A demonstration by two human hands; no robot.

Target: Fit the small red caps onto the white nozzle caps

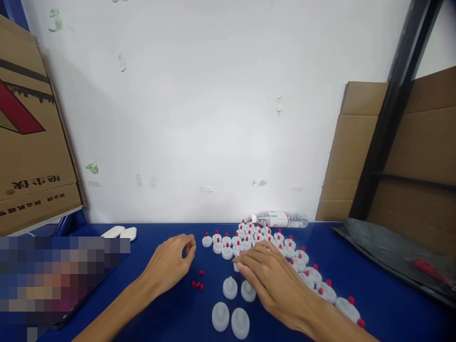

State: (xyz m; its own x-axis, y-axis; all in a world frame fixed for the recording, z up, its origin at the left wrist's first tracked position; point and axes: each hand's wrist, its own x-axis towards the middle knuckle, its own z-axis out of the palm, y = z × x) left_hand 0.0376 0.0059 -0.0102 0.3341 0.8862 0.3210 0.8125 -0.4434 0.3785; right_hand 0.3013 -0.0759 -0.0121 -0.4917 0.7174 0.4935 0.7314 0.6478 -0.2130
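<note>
My left hand [175, 259] hovers over the blue table with thumb and fingers pinched into a loop; whatever is between the tips is hidden. Just below and to its right lie several small loose red caps [198, 285]. My right hand [265, 268] reaches over a group of white nozzle lids, its fingers bent together around a white nozzle lid [235, 267] that is mostly covered. Several white nozzle lids without red tips, such as one lid [220, 317], sit nearest me. Beyond the right hand stand many red-tipped lids [227, 251], closely grouped.
A clear plastic bottle [278, 219] lies against the white wall. On the left are two white oval objects [128, 233], a blurred-out area and a printed cardboard box [32, 142]. At right are a dark plastic bag [392, 256] and folded cardboard [351, 156].
</note>
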